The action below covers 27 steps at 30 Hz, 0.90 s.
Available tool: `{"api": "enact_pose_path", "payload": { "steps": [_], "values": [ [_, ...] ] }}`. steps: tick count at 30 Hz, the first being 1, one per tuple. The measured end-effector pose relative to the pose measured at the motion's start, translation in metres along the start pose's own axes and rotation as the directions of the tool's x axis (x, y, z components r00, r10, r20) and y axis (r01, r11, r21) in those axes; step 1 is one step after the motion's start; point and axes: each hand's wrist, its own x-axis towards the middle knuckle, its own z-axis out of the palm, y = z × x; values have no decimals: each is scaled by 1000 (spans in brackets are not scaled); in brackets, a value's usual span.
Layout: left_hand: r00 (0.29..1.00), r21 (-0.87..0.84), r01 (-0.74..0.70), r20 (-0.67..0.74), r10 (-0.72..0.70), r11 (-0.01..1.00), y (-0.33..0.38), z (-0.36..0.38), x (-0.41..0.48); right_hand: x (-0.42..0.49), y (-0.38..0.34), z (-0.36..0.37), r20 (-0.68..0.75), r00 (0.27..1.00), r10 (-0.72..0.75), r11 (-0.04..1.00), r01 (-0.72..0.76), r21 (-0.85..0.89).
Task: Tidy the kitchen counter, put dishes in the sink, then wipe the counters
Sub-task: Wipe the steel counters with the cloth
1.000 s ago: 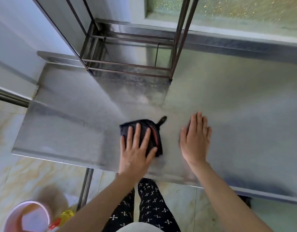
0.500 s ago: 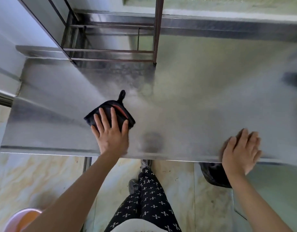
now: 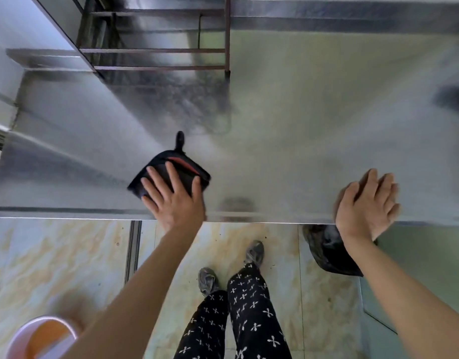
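Found a dark folded cloth (image 3: 185, 174) with a red stripe on the steel counter (image 3: 300, 151), near its front edge and left of the middle. Noted a small loop at the far corner of the cloth, pointing toward the back. Saw the left hand (image 3: 175, 203) pressing on the cloth from above, fingers straight and spread, thumb out to the right side, not curled round anything. Saw the right hand (image 3: 365, 206) well apart to the right, at the front edge of the counter, fingers straight and close together, holding nothing. Could not tell, because of blur, whether this hand touched the steel. Noticed a metal rack (image 3: 158, 50) standing at the back left of the counter. Below the edge, noticed a black bag (image 3: 326, 252) partly hidden behind the right wrist, patterned black trousers (image 3: 251, 314) and grey shoes (image 3: 254, 252) on the marbled floor (image 3: 55, 255), and a pink basin (image 3: 42, 335) at the lower left corner.
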Motion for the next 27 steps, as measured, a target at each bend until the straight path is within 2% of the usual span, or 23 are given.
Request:
{"api": "enact_pose_path", "payload": {
  "steps": [3,7,10,14,19,22,25,27],
  "values": [
    [1000,1,11,-4,-11,1000,6,6,-11,0,1,0,-1,1000,-13,1000,13,9],
    [980,12,-186,78,184,982,25,19,-57,-1,1,-2,11,1000,-23,1000,22,21],
    [943,93,-319,133,306,943,38,31,-86,-1,0,-4,40,999,-36,999,35,25],
    [925,188,-374,147,351,908,55,42,-106,0,4,-10,118,990,-77,996,71,56],
    [901,220,-434,120,417,874,81,51,-131,3,20,-26,158,969,-192,948,141,286],
    [902,284,-427,193,385,859,96,55,-142,4,34,-39,201,940,-277,867,154,473],
    [923,222,-376,176,343,899,111,56,-143,4,48,-48,264,909,-323,793,107,600],
    [903,146,-418,175,393,897,123,53,-145,2,53,-54,317,897,-308,759,32,650]
  ]
}}
